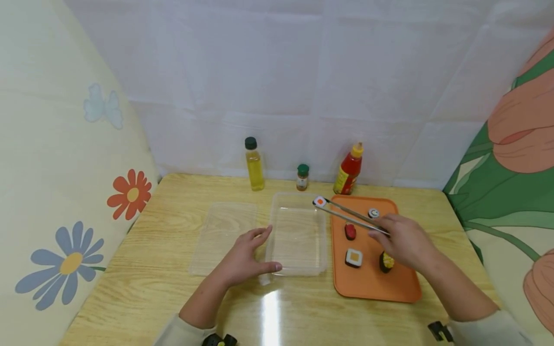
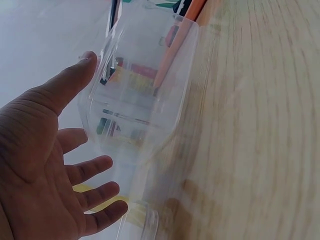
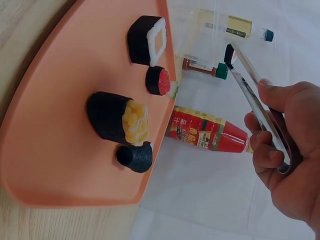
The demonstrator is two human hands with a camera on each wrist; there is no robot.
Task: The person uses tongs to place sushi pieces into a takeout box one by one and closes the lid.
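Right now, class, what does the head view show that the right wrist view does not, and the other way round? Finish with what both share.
Only the head view: the left hand, the red flower and blue flower on the backdrop, and the smiling face on a small sushi piece.

Only the right wrist view: distinct lettering on the label of the red sauce bottle.

Both: that bottle, the right hand gripping tongs, the orange tray, yellow-topped sushi and oil bottle.

sushi (image 1: 354, 258): 5 | bottles (image 1: 255, 170): 2 | jar (image 1: 302, 179): 1 | tray (image 1: 368, 286): 1 | container (image 1: 298, 240): 1 | lid (image 1: 220, 235): 1 | tongs (image 3: 250, 99): 1
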